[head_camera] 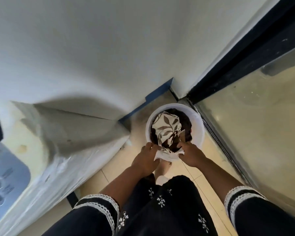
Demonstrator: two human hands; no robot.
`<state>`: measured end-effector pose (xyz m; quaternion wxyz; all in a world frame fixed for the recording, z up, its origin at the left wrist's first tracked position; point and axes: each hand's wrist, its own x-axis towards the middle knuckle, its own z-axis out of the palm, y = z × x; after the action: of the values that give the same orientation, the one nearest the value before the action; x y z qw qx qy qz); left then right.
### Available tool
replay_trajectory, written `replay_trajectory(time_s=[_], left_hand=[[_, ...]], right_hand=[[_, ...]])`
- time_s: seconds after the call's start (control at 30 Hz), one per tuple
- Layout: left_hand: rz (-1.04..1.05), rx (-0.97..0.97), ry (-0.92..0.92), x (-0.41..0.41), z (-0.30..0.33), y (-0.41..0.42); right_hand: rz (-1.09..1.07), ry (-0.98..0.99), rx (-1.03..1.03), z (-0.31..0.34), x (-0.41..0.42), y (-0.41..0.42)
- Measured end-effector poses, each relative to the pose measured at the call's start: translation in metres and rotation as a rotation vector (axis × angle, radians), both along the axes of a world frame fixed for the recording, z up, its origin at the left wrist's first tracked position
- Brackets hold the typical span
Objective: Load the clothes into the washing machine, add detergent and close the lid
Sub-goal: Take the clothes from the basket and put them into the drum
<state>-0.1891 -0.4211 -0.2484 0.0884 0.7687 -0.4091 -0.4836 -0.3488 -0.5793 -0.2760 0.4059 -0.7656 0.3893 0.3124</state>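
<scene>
The washing machine (46,150) stands at my left, wrapped in clear plastic sheeting, its control panel (5,183) at the far left edge of view. Whether its lid is up I cannot tell; the tub opening is not visible. On my right runs a dark-framed glass door (255,120), its track close against the bucket. Between them lies a narrow strip of tiled floor (201,169), ending at the white wall (109,48) and its blue skirting.

The white bucket (198,123) sits on the floor in that corner, just ahead of my feet, filled with clothes: a leaf-print cloth (167,126) on top, dark garments (186,120) beneath.

My left hand (146,158) pinches the white hem of the leaf-print cloth at the near rim, fingers curled on it. My right hand (191,155) grips the same hem from the other side, and seems to gather dark fabric with it.

Risks, as judged:
- The lift must swing left and up; the loose sheeting on the machine could snag a trailing end.
- Dark garments tangled with the cloth may come up halfway and drop on the floor.
- A hard pull on the near rim could tip the bucket towards me.
- Room is tight: the glass door leaves little clearance on the right, so the free path is straight up, then left.
</scene>
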Motion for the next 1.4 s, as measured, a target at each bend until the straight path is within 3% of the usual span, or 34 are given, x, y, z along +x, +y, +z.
replay_trajectory(time_s=[0.27,0.53,0.67,0.87,1.13,1.3,1.4], left_hand=[[-0.093,0.135,-0.003,0.003,-0.141,-0.013],[-0.055,0.102,0.118,-0.009,-0.212,-0.031],[-0.046,0.091,0.128,-0.008,-0.206,-0.025],[-0.006,0.074,0.138,0.001,-0.171,-0.013],[0.129,0.013,0.12,0.018,-0.189,-0.001],[0.166,0.037,0.157,0.012,-0.159,0.019],[0.145,0.065,0.184,0.008,-0.117,0.028]], right_hand=[[0.14,0.256,0.064,-0.152,-0.021,0.012],[0.385,0.431,0.083,-0.242,-0.043,0.022],[0.407,0.444,0.064,-0.237,-0.039,0.025],[0.22,0.36,0.192,-0.211,-0.024,0.033],[0.16,0.39,0.241,-0.265,-0.01,0.048],[-0.132,0.223,0.159,-0.229,-0.011,0.043],[-0.336,0.096,0.16,-0.166,-0.009,0.036]])
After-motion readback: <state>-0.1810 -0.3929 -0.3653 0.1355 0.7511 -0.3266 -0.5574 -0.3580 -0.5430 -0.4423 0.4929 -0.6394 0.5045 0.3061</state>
